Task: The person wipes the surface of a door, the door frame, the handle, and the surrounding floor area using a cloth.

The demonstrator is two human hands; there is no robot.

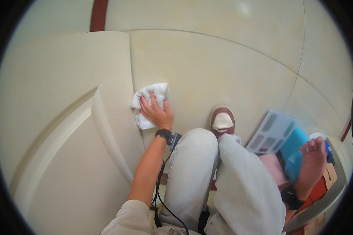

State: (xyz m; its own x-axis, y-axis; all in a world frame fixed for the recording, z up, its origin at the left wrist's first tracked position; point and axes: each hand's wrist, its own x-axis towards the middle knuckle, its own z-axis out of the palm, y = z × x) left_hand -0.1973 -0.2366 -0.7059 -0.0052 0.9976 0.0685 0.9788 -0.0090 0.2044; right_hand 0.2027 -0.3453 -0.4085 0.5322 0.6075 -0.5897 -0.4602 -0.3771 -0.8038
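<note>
My left hand (156, 113) lies flat, fingers spread, on a folded white cloth (161, 89). The cloth rests on the tiled floor along the bottom edge of a cream panelled door (111, 102). A black band with a small grey device is strapped to my left wrist, and a black cable runs from it. My right hand (313, 155) is raised at the right, beside a blue object (295, 144), with its fingers together and slightly bent. A black band circles that wrist too. Whether the right hand touches anything cannot be told.
A translucent plastic panel (270, 132) with oval slots leans at the right near a pink item (273, 169). Orange and brown boxes (314, 192) stand behind a pale curved edge (323, 208). My maroon and cream shoe (223, 120) is on the floor between them and the cloth.
</note>
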